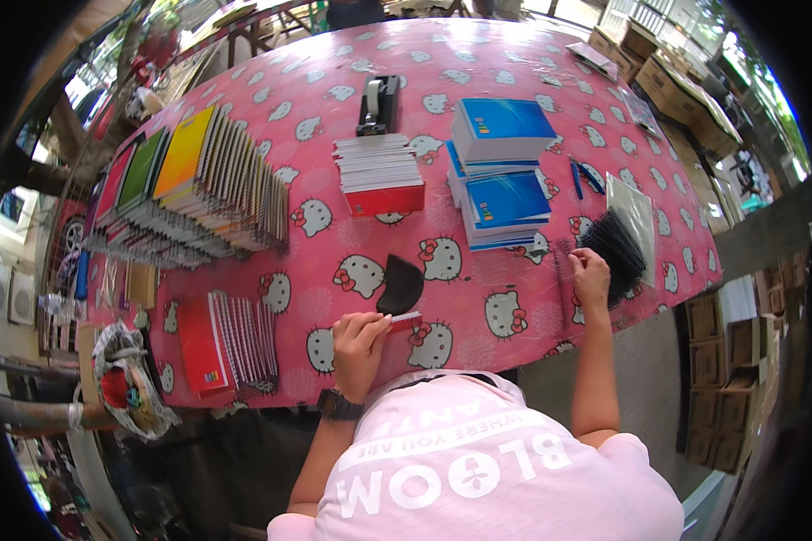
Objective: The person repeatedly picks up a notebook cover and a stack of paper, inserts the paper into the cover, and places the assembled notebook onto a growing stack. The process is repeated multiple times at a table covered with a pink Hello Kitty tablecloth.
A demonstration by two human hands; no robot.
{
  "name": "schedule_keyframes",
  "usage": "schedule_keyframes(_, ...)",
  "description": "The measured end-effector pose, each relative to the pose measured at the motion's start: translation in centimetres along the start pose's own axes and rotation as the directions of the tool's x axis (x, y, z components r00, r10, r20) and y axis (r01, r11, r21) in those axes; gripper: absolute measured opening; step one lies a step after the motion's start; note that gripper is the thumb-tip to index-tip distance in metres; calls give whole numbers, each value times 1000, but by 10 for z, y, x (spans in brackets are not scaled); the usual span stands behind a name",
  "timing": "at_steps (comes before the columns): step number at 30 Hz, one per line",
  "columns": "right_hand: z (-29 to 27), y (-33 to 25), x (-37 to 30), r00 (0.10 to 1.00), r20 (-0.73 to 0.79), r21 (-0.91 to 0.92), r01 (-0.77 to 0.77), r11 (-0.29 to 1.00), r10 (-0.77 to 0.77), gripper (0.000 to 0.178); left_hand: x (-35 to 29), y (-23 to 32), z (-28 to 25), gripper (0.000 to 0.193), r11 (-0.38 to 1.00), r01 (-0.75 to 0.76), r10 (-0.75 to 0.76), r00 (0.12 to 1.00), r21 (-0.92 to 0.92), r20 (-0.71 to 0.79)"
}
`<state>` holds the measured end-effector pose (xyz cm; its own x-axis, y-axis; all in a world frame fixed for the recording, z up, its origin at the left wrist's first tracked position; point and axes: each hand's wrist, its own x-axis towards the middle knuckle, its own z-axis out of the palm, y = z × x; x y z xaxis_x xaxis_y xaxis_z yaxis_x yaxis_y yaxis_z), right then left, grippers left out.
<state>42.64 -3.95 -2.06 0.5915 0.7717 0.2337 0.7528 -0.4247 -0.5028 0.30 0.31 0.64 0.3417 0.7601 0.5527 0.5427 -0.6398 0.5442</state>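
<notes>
Near the table's front edge, my left hand (359, 350) has its fingers closed on a small red-covered pad of white paper (406, 321), seen nearly edge-on. Just beyond it lies a black half-moon-shaped thing (401, 285), whose kind I cannot make out. Over on the right, my right hand (591, 275) pinches a thin dark wire binding coil (564, 275), which looks blurred. Beside that hand a heap of black wire coils (615, 252) lies partly on a clear plastic sheet (634, 209).
Stacks of blue notepads (505, 200) and red-covered pads (383, 197) stand mid-table, before a tape dispenser (379, 101). Spiral notebooks fill the left: yellow (187, 155), green (143, 171) and red (209, 347). Blue-handled pliers (586, 178) lie right; a plastic bag (128, 379) hangs left.
</notes>
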Motion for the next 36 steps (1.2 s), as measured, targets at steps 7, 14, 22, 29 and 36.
schedule_keyframes(7,-22,-135,-40,765,573,614,-163,772,-294,28,2,1,1,19,995,91,-92,995,36,31)
schedule_keyframes(14,42,-186,-78,731,411,655,179,734,-545,29,3,2,-3,23,999,42,-42,998,16,42)
schedule_keyframes(22,72,-212,-112,850,284,611,196,767,-444,25,-1,-2,0,23,1000,23,-23,1000,-9,1)
schedule_keyframes(29,45,-186,-90,601,529,748,4,664,-600,24,-3,-1,2,19,999,54,-54,999,3,3)
schedule_keyframes(36,46,-183,-88,523,488,808,30,588,-698,18,-4,2,-1,18,998,66,-65,998,-17,19)
